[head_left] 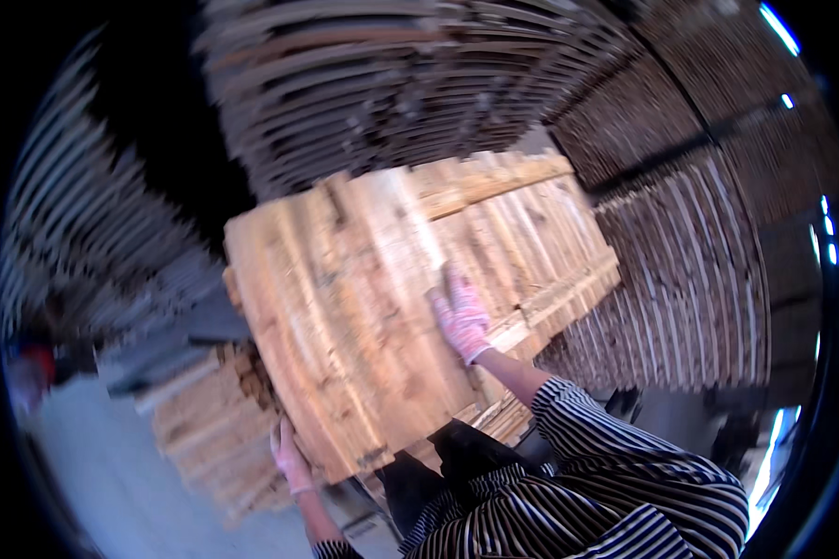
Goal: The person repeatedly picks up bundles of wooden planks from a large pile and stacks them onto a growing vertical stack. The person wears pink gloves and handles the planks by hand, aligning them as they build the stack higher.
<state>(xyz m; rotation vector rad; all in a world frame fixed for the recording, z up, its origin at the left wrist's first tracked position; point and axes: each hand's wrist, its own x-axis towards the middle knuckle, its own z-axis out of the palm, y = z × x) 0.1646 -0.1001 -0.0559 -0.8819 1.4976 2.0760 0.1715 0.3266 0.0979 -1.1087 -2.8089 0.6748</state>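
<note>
A wide wooden panel (345,317) of pale planks joined edge to edge fills the middle, tilted. My right hand (462,317), in a pink-and-white knit glove, holds its right edge, with thumb and fingers partly apart. At the panel's lower left edge, my left hand (291,456), gloved in pink, grips the border; some of its fingers are hidden by the wood. Beyond my right hand lies a stack of similar plank panels (522,228), partly covered by the held panel. Motion blurs the picture somewhat.
Tall stacks of layered boards (419,84) rise at the far side, with more stacks (680,279) on the right and at the left. A lower pile of pale planks (210,419) stands to the left on a grey floor (112,475).
</note>
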